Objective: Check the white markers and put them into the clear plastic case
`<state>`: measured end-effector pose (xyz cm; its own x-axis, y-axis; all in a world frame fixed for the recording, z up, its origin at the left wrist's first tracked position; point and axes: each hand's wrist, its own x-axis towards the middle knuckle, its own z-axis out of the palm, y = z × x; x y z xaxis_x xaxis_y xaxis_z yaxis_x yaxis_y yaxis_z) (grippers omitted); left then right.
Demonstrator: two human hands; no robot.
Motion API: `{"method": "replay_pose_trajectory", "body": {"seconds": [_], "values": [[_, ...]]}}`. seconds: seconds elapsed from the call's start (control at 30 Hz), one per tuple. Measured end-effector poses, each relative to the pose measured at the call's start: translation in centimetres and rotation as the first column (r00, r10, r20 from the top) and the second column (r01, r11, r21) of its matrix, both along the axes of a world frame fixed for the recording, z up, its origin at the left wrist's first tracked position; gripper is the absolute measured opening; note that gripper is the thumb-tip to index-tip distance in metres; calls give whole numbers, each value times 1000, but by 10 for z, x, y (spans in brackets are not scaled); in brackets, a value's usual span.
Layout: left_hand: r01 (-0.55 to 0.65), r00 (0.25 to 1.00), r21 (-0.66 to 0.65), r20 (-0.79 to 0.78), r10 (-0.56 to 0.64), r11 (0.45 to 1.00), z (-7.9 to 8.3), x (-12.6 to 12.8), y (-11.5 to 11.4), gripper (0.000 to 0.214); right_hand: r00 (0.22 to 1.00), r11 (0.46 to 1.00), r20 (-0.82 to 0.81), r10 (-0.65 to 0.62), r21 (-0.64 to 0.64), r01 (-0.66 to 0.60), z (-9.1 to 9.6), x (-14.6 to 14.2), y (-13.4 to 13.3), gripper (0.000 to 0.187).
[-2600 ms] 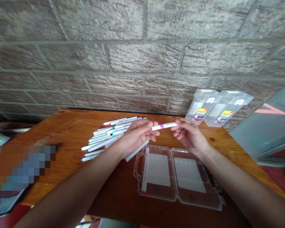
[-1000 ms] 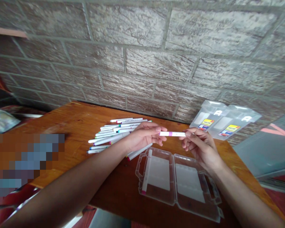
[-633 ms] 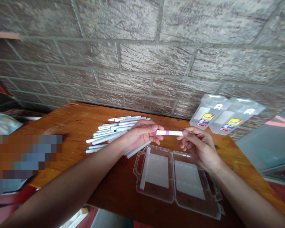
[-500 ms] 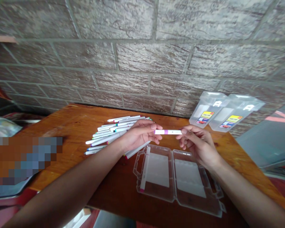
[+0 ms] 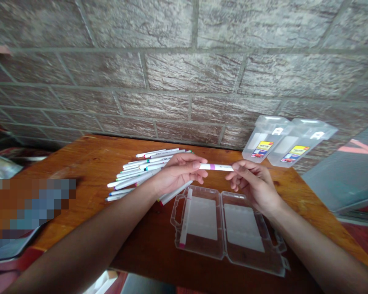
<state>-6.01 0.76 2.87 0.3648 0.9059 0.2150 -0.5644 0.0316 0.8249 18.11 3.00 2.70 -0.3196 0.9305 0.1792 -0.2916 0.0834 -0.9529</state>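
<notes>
A white marker with a purple band (image 5: 219, 167) is held level between my two hands, above the table. My left hand (image 5: 184, 169) pinches its left end between thumb and fingers. The other end is gripped by the thumb and fingers of my right hand (image 5: 253, 179). Below them lies a clear plastic case (image 5: 223, 228), opened flat, with a handle on each side. One white marker with a magenta end (image 5: 186, 220) rests along the left edge of the case. Behind and beside my left hand is a loose pile of white markers (image 5: 135, 173), partly hidden by that hand.
Two clear plastic containers (image 5: 297, 141) with yellow labels stand at the back right against the stone-block wall (image 5: 168, 73). The wooden table (image 5: 88, 163) ends near the wall. A blurred-out patch (image 5: 27, 212) covers something at the left.
Both hands keep hold of the marker at nearly the same place. My left fingers now cover more of its purple left end. The whole view has shifted slightly.
</notes>
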Motion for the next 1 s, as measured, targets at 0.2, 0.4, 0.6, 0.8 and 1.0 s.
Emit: {"method": "replay_pose_trajectory", "body": {"seconds": [0.2, 0.4, 0.6, 0.8, 1.0], "values": [[25, 1000, 46, -5, -25, 999, 0, -1, 1, 25, 1000, 1000, -19, -16, -22, 16, 1, 0, 0, 22], [-29, 998, 35, -46, 30, 999, 2, 2, 1, 32, 1000, 999, -4, -31, -13, 30, 2, 0, -1, 23], [-49, 996, 15, -76, 50, 999, 3, 3, 0, 35, 999, 999, 14, -43, -9, 43, 4, 1, -2, 24], [-28, 999, 17, -46, 29, 999, 6, 4, -2, 31, 999, 999, 22, -44, -2, 44, 7, 0, -4, 25], [32, 999, 22, 0, -32, 999, 4, 1, -1, 26, 999, 999, 6, -47, 3, 47, 7, -1, -4, 23]]}}
